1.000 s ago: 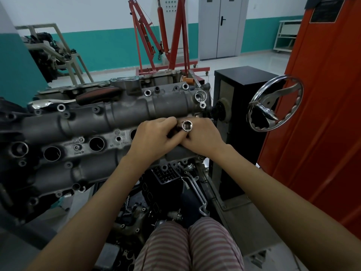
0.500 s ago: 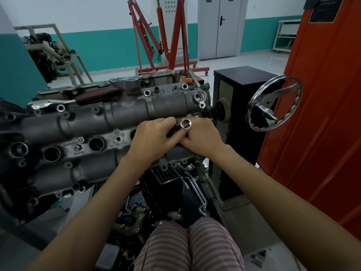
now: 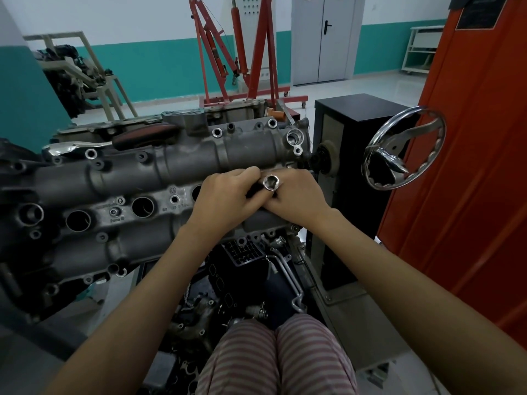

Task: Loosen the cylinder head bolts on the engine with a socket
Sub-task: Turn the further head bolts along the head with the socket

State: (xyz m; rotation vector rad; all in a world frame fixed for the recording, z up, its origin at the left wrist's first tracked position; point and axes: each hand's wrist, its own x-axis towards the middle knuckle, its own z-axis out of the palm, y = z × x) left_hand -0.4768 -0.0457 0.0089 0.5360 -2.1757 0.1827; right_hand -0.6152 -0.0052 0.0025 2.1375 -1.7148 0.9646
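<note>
Fingers (image 3: 251,178) of both hands curl round a socket tool over the engine.
Engine (image 3: 119,189) on its stand fills left and centre, orange panel (image 3: 470,166) right, red hoist (image 3: 242,52) behind, chrome handwheel (image 3: 405,148) just right of the hands. Left hand (image 3: 225,198) and right hand (image 3: 296,198) touch, gripping the dark tool; shiny socket (image 3: 271,183) pokes up between them, open end toward camera. Bolts hidden.

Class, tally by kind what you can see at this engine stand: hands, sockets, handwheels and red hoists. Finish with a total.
hands: 2 (left hand, right hand)
socket: 1
handwheel: 1
red hoist: 1
total: 5
</note>
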